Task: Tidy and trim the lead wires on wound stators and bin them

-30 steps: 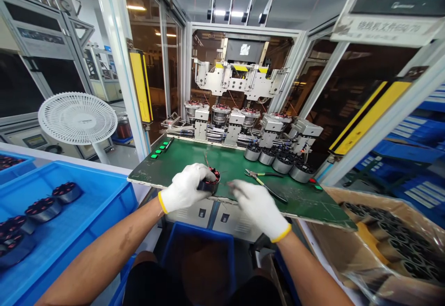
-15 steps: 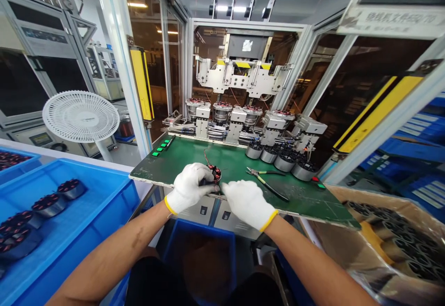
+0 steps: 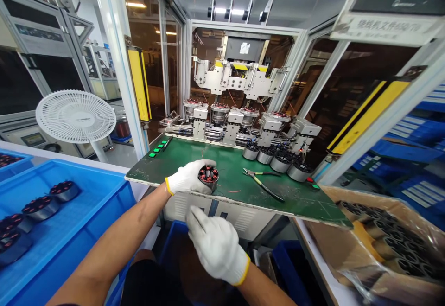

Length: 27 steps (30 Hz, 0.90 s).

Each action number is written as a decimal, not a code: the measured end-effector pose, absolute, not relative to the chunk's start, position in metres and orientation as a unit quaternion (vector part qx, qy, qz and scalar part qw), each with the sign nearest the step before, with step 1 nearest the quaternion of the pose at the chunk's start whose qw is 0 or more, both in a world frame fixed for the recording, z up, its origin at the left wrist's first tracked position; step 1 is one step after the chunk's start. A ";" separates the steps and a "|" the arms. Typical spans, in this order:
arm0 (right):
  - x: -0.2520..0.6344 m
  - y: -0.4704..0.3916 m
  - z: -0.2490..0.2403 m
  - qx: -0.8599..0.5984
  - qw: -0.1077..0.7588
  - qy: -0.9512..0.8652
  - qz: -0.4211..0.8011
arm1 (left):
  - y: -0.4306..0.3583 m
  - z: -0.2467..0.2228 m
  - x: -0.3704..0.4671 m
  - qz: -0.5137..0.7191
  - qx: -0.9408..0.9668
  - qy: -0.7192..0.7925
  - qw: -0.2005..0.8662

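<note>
My left hand [image 3: 187,176], in a white glove, grips a round wound stator [image 3: 208,175] with red copper coils, resting it on the green work board [image 3: 243,190] near its front edge. My right hand [image 3: 215,245], also gloved, hangs below the board's front edge over the blue bin [image 3: 174,241] between my knees, fingers loosely curled; I see nothing in it. Thin copper wire ends stick up from the stator.
Pliers [image 3: 260,181] lie on the board to the right of the stator. Several empty stators [image 3: 278,160] stand in a row at the back right, before the winding machine [image 3: 239,111]. A blue tray [image 3: 79,204] with wound stators is left; a lined carton [image 3: 389,236] of stators right. A fan [image 3: 75,117] stands left.
My right hand has left the stator and dropped down below the board's front edge. My left hand has turned the stator so its coils face up.
</note>
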State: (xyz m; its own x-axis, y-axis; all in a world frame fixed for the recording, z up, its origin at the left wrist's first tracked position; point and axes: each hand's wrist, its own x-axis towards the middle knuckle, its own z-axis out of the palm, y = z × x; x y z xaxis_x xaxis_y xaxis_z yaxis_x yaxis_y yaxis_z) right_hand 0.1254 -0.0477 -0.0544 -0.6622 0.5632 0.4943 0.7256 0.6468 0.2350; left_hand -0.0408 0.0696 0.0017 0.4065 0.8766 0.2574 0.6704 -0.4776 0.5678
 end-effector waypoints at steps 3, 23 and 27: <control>0.115 -0.015 -0.045 -0.471 0.169 -0.846 -0.182 | 0.073 -0.004 -0.028 0.293 0.784 0.523 0.161; 0.134 0.041 -0.015 -0.538 0.389 -0.615 0.425 | 0.062 -0.002 -0.013 0.298 0.735 0.581 0.180; 0.143 0.042 -0.015 -0.548 0.343 -0.617 0.448 | 0.062 -0.002 -0.018 0.296 0.744 0.565 0.197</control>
State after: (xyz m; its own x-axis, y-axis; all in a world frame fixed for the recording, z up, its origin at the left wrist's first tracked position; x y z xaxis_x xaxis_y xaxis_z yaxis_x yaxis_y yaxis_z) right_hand 0.1429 0.0419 -0.0151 -0.1638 0.9842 -0.0676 0.3685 -0.0025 -0.9296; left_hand -0.0181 0.0619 -0.0015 0.1848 0.9584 0.2177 0.7243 -0.2825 0.6289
